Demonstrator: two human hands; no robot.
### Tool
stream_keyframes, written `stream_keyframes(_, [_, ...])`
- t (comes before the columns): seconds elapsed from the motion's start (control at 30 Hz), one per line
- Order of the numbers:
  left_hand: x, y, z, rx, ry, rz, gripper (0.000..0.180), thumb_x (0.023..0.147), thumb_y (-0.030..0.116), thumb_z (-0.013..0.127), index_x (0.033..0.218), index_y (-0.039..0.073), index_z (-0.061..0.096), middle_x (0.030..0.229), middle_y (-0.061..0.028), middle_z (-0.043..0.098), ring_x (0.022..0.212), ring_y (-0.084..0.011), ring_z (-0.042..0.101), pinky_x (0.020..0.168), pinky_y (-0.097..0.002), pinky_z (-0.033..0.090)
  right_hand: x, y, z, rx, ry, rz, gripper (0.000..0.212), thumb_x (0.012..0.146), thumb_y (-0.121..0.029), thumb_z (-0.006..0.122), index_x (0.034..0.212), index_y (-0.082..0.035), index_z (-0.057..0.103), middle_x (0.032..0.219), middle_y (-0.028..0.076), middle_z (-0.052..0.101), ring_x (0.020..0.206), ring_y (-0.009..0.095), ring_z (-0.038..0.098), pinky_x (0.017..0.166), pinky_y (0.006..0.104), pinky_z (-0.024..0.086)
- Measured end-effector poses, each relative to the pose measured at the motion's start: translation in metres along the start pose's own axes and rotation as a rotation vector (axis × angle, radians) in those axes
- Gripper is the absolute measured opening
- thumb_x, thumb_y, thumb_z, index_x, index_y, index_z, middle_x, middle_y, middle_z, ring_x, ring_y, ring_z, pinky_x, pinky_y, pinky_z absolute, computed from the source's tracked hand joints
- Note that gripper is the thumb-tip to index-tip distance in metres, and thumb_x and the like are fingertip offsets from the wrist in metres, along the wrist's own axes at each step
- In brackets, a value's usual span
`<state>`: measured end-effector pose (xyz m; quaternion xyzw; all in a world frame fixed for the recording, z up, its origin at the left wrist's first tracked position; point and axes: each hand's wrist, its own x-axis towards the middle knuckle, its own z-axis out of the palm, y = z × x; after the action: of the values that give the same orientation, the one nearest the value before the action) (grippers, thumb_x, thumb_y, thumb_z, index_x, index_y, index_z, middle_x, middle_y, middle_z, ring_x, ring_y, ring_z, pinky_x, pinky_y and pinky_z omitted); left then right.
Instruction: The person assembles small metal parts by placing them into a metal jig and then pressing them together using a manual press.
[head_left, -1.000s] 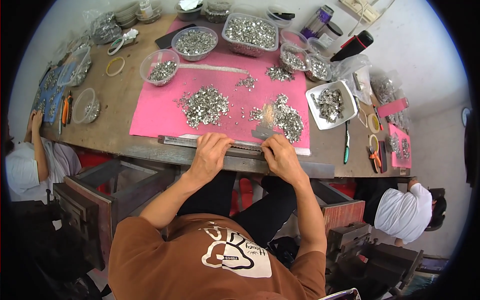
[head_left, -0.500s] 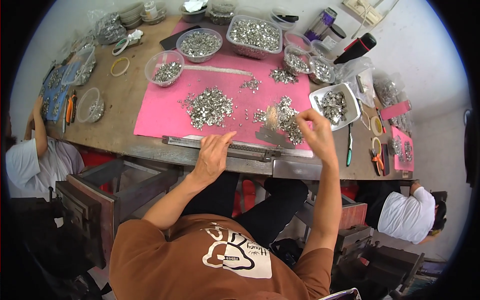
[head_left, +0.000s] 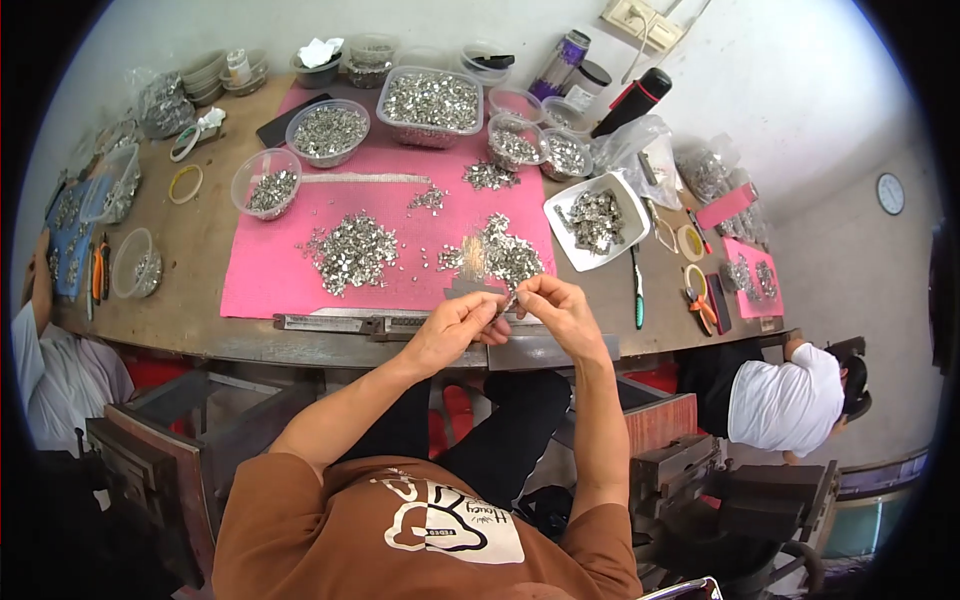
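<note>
My left hand (head_left: 462,325) and my right hand (head_left: 565,312) meet over the table's front edge, with fingers and thumbs closed. Between the fingertips is a small metal piece (head_left: 511,299); its exact shape is too small to make out. Just beyond, a heap of silvery metal pieces (head_left: 510,250) lies on the pink mat (head_left: 262,262), next to a brush-like tan patch (head_left: 471,258). Farther left on the mat is a larger heap (head_left: 355,253). A long metal bar with a sliding part (head_left: 325,323) runs along the front edge, partly hidden by my left hand.
Tubs of metal pieces (head_left: 430,100) stand at the back. To the right are a white square dish (head_left: 620,235), a green-handled tool (head_left: 638,300), orange-handled pliers (head_left: 703,310) and tape rolls (head_left: 690,241). Co-workers sit at the left and right (head_left: 785,400).
My right hand has come down and left from above the right heap. My left hand has moved right, so both hands now meet at a small metal piece. The view has shifted right.
</note>
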<state>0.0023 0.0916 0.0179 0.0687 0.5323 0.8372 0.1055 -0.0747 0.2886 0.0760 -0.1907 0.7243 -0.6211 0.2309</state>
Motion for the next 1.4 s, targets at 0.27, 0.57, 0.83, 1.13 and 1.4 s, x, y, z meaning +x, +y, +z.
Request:
stream_keyframes(0.27, [-0.006,0.0,-0.006,-0.251,0.007,-0.191,0.034,0.11,0.025,0.05,0.135,0.003,0.059,0.087,0.0017,0.058,0.072,-0.007,0.052,0.065,-0.0238,0.046,-0.003,0.02,-0.006,0.014,0.02,0.03,0.017,0.099,-0.016,0.068,0.099,0.001,0.068,0.085,0.001,0.066,0.081,0.009,0.059,0.077,0.0267,0.049])
stream_keyframes(0.57, [-0.008,-0.003,-0.012,-0.372,0.004,-0.268,0.036,0.109,0.024,0.053,0.137,0.001,0.057,0.087,0.0017,0.057,0.068,-0.0044,0.045,0.059,-0.02,0.039,-0.001,0.03,-0.004,0.014,0.021,0.039,0.015,0.099,-0.015,0.067,0.1,0.001,0.068,0.086,0.0,0.065,0.079,0.009,0.059,0.075,0.0257,0.049])
stream_keyframes(0.83, [-0.014,0.004,-0.014,-0.19,0.069,-0.154,0.033,0.108,0.019,0.055,0.137,0.003,0.057,0.087,0.0001,0.061,0.069,-0.0035,0.05,0.06,-0.0189,0.041,0.031,0.013,-0.087,-0.256,0.365,-0.181,0.015,0.098,-0.011,0.065,0.102,0.003,0.07,0.089,0.004,0.07,0.076,0.01,0.062,0.069,0.0272,0.05])
stream_keyframes(1.13, [0.03,0.01,-0.026,1.001,0.115,0.419,0.014,0.093,0.017,0.07,0.106,0.01,0.071,0.091,-0.0038,0.065,0.083,-0.0176,0.06,0.079,-0.0339,0.045,0.004,0.047,-0.055,-0.784,0.495,-0.474,0.011,0.088,-0.004,0.072,0.098,-0.001,0.072,0.087,0.014,0.069,0.075,0.03,0.068,0.07,0.04,0.054])
stream_keyframes(1.4, [0.052,-0.011,-0.026,1.36,-0.068,0.469,0.013,0.086,0.022,0.075,0.092,0.011,0.07,0.088,-0.0046,0.06,0.095,-0.0238,0.056,0.091,-0.0409,0.035,-0.005,0.08,0.002,-0.869,0.547,-0.343,0.008,0.086,-0.006,0.074,0.092,-0.007,0.069,0.089,0.01,0.063,0.086,0.031,0.061,0.078,0.0436,0.043])
